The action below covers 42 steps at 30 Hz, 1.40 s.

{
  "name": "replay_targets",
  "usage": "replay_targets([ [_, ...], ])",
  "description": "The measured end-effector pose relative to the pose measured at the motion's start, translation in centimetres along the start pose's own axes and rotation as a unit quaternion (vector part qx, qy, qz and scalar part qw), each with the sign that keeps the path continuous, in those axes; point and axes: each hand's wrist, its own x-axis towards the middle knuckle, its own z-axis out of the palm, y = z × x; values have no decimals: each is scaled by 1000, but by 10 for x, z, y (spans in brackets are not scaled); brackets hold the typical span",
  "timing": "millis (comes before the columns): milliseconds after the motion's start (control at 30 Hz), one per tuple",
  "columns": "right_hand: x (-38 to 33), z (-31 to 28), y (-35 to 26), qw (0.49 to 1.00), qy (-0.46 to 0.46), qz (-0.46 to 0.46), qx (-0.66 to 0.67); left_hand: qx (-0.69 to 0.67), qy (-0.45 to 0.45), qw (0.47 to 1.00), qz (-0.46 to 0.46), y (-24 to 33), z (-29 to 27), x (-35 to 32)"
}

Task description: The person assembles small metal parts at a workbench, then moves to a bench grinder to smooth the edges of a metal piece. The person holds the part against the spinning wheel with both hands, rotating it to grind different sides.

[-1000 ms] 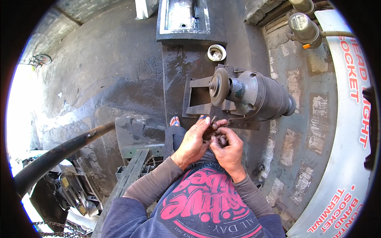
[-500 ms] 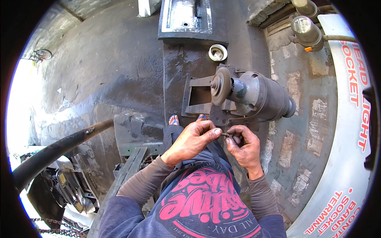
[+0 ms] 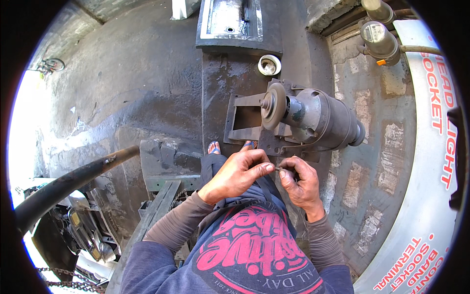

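I see the left hand (image 3: 238, 174) and right hand (image 3: 301, 185) pinched closed on a small, dark, slender piece (image 3: 277, 168), seemingly adjusting it; next needs steadiness.

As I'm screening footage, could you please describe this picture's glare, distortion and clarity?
Head view, left edge: burnt out to white; head view, right rim: the long white signboard with red lettering bows; head view, centre: the small dark piece between the bare left hand and bare right hand is too tiny to identify.

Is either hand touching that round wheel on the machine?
No, the left hand and right hand meet at a small dark piece, apart from the round wheel.
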Motion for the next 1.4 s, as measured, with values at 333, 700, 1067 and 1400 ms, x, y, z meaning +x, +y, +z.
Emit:
replay_targets([
  [333, -16, 14, 12, 958, 4, 225, 179, 111, 0, 993, 27, 3, 4, -3],
  [700, -21, 2, 21, 938, -68, 248, 233, 82, -35, 996, 20, -6, 8, -1],
  [1067, -17, 9, 13, 934, -48, 286, 209, 91, -30, 995, 8, -9, 7, 0],
  [1400, -18, 15, 15, 998, -7, 63, -7, 88, -20, 995, 43, -13, 11, -1],
])
